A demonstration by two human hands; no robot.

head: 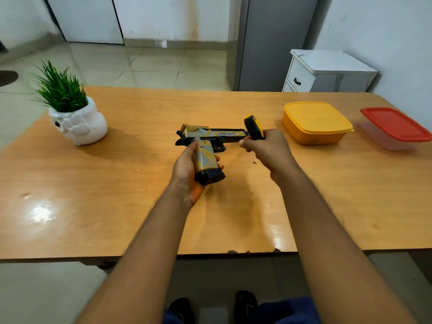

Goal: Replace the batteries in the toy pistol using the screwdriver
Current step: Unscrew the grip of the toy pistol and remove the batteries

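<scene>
Two bare hands work above the wooden table [117, 178]; my left hand [187, 174] wraps the gold-and-black toy pistol [205, 146] by its grip, steadying it, I judge, for unscrewing; my right hand [266, 150] clenches the yellow-and-black screwdriver handle [254, 127], tip hidden.

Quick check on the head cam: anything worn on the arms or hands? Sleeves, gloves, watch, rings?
Nothing worn that shows. Both forearms are bare from the bottom edge of the frame up to the wrists, no sleeves in view. The left hand and right hand have no gloves; no watch, bands or rings are visible. No markings or cables.
</scene>
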